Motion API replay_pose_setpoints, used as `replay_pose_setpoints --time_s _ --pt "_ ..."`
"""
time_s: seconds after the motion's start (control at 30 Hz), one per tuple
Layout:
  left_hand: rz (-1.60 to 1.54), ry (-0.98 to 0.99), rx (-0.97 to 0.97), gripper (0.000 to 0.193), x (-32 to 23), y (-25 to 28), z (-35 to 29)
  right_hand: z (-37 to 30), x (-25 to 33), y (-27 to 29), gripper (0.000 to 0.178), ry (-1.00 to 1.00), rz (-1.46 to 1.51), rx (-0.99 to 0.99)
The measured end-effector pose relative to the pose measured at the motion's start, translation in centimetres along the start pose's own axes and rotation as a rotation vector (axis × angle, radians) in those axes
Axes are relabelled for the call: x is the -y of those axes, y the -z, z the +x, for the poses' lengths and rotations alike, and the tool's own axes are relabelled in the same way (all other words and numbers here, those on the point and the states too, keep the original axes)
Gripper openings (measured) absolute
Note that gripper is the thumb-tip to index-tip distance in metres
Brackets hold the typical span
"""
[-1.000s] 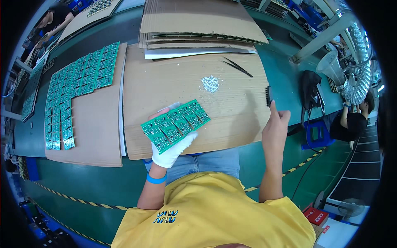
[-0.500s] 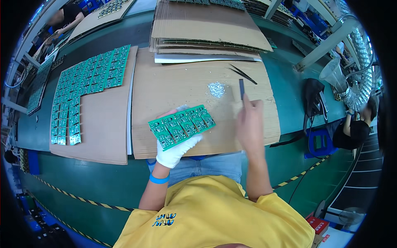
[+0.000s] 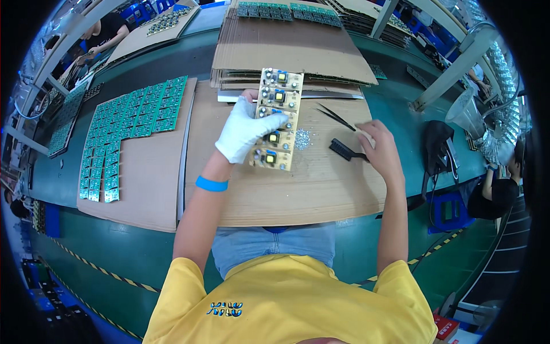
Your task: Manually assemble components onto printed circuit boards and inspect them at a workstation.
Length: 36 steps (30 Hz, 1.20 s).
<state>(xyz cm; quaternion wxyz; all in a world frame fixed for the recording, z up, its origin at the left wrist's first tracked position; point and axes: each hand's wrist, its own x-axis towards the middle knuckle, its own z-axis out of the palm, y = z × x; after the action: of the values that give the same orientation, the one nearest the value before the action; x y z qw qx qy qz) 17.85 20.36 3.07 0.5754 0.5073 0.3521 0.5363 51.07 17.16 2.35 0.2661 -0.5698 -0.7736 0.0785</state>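
I am keeping my left hand [image 3: 247, 135], in its white cloth glove, closed around the left edge of a long circuit board panel [image 3: 275, 119], thumb lying across its face. The panel is standing nearly upright above the cardboard sheet [image 3: 298, 183], component side turned toward me, probably so the small yellow-topped parts and silver cans are easy to look over. It is a stiff tan strip, flat, made of several identical sections joined end to end.

My right hand [image 3: 378, 150] is bare and is closing on the handle of a small black brush [image 3: 346, 151], whose bristle head is resting on the cardboard sheet just right of the panel. The fingers are curled narrowly; the grip looks light, though the handle end is hidden under them.

Between panel and brush, a little heap of shiny metal bits [image 3: 302, 138] is lying on the cardboard sheet. Black tweezers [image 3: 336, 117], thin and pointed, are lying just beyond the brush.

Left of the cardboard sheet, a second brown sheet is carrying rows of green boards [image 3: 123, 129], laid flat and edge to edge. Beyond the panel, a stack of cardboard [image 3: 286, 51] is sitting on the green table [image 3: 395, 120], corrugated edges showing. A blue band [image 3: 211, 184] is circling my left wrist.
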Motion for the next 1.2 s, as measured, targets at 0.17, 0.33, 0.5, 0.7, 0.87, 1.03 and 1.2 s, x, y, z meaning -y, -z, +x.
replay_pose_setpoints --time_s 0.17,0.33,0.5,0.7,0.87,1.03,1.2 --pt "-0.143 0.024 0.049 0.051 2.6 0.8 1.2 6.5 0.1 -3.7 0.022 0.040 -0.126 0.066" --pt "-0.685 0.260 0.157 0.051 3.7 1.3 0.7 8.2 -1.3 -6.8 0.018 0.064 0.014 0.088" --pt "-0.625 0.329 0.105 0.060 3.7 1.0 0.8 7.7 -1.0 -6.6 0.016 0.035 0.097 0.040" --pt "-0.684 0.312 0.092 0.063 3.5 1.2 0.7 7.2 -0.9 -6.4 0.016 -0.028 0.154 0.018" --pt "-0.765 0.279 0.144 0.065 3.6 1.6 0.6 7.1 -0.6 -6.4 0.018 0.034 0.156 0.031" --pt "-0.709 0.281 0.145 0.066 3.8 1.7 0.6 7.1 -0.5 -6.4 0.019 0.029 0.190 0.028" --pt "-0.733 0.293 0.143 0.067 3.8 1.7 0.5 7.3 -0.9 -6.1 0.019 0.058 0.111 0.006"
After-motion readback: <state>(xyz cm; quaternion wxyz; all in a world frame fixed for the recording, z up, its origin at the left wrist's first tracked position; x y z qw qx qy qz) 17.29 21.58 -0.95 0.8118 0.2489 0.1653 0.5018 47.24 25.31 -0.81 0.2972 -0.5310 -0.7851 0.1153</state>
